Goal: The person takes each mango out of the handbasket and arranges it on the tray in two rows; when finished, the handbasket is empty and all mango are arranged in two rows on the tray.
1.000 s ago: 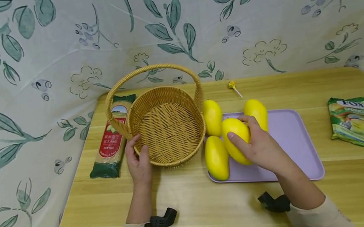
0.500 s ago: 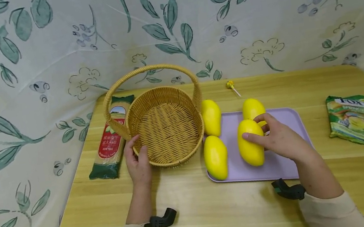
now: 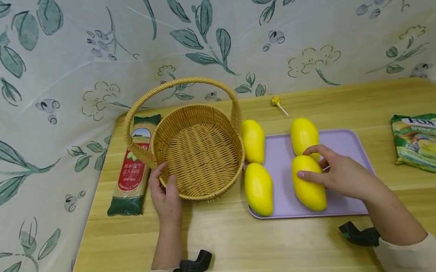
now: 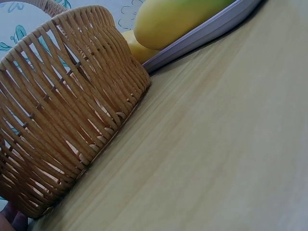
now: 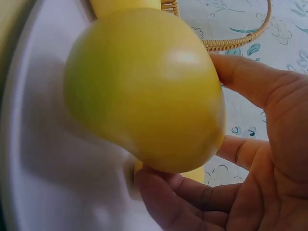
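Note:
My right hand [image 3: 342,174] grips a yellow mango [image 3: 308,188] over the purple tray [image 3: 342,145], thumb on one side and fingers on the other. In the right wrist view this mango [image 5: 144,91] shows a greenish patch; whether it touches the tray I cannot tell. Another mango [image 3: 304,135] lies just behind it. Two more, a front mango [image 3: 259,191] and a back mango [image 3: 254,142], lie at the tray's left end. My left hand [image 3: 166,200] holds the front left rim of a round wicker basket [image 3: 202,157], which has nothing inside.
A bag of pasta [image 3: 132,172] lies left of the basket, partly behind it. Behind the tray is a yellow lollipop [image 3: 278,104]. The green FOX'S candy bag [image 3: 427,144] lies at the right. A leaf-patterned cloth [image 3: 201,25] hangs along the table's back edge.
My right hand has carried its mango rightward and toward the front of the tray, away from the left pair of mangoes. The left hand and basket have stayed in place.

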Demonstrator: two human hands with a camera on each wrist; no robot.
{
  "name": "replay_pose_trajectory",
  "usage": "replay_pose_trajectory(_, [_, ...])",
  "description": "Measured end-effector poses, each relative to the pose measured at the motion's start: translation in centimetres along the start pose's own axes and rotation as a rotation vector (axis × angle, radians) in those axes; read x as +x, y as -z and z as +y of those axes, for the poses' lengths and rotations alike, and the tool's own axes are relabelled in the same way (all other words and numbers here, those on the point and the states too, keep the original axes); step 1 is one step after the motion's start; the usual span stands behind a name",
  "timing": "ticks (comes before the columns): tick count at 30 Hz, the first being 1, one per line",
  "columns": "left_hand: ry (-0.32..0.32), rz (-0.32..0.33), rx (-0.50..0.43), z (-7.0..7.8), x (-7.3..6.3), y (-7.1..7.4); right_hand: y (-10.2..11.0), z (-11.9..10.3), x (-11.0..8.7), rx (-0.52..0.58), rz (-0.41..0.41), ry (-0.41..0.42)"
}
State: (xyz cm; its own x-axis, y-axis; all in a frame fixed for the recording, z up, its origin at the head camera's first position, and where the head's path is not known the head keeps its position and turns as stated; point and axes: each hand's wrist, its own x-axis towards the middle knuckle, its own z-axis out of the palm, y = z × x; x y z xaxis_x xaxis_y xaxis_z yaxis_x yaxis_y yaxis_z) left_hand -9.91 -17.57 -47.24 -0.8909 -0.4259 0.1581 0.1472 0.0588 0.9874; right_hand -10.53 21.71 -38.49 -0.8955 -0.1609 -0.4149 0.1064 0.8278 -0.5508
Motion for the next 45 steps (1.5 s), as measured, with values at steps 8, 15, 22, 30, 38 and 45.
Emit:
replay_pose_trajectory(8, [0.024, 0.013, 0.006, 0.1, -0.1, 0.1, -0.4, 0.4, 0.0, -0.023, 0.022, 0.023])
replay_pose_trajectory(15, [0.038, 0.012, -0.018, 0.1, 0.0, 0.1, -0.4, 0.6, 0.2, -0.023, 0.002, 0.021])
replay_pose_trajectory(22, [0.04, 0.014, -0.005, 0.2, -0.1, 0.0, -0.2, 0.8, 0.1, -0.037, -0.007, 0.003])
replay_pose_trajectory(30, [0.032, 0.008, -0.013, 0.2, -0.1, 0.0, -0.3, 1.0, 0.1, -0.036, -0.008, -0.007])
replay_pose_trajectory(38, [0.038, 0.003, -0.024, 0.2, -0.2, -0.1, -0.3, 1.1, 0.0, -0.043, -0.011, -0.015])
replay_pose_trajectory(45, [0.039, -0.001, -0.011, 0.2, -0.2, -0.2, -0.2, 1.0, -0.2, -0.054, -0.024, -0.042])
